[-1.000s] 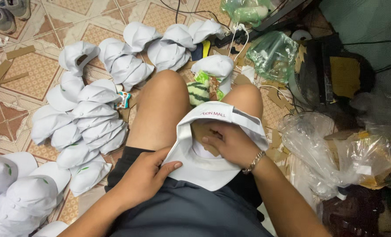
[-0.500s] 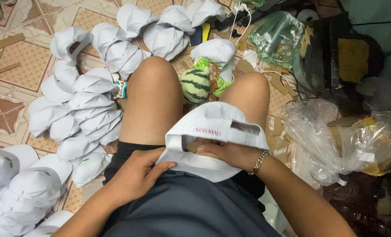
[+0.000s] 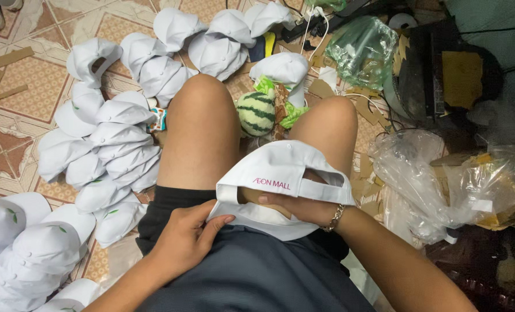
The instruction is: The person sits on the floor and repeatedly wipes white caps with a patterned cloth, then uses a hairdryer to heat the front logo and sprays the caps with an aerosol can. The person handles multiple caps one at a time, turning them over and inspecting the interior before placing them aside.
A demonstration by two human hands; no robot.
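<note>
A white cap point(image 3: 280, 167) lies on the person's lap, over the right leg, with its back strap facing up. The right hand point(image 3: 295, 205) is tucked inside the cap, and its fingers seem to be curled on the cloth, though the cap hides most of them. The left hand point(image 3: 185, 240) pinches the near left edge of the cap with thumb and fingers together. A watermelon ball point(image 3: 255, 113) sits on the floor between the knees. Many more white caps point(image 3: 104, 150) are piled on the tiled floor to the left. Crumpled plastic bags point(image 3: 436, 179) lie on the right.
</note>
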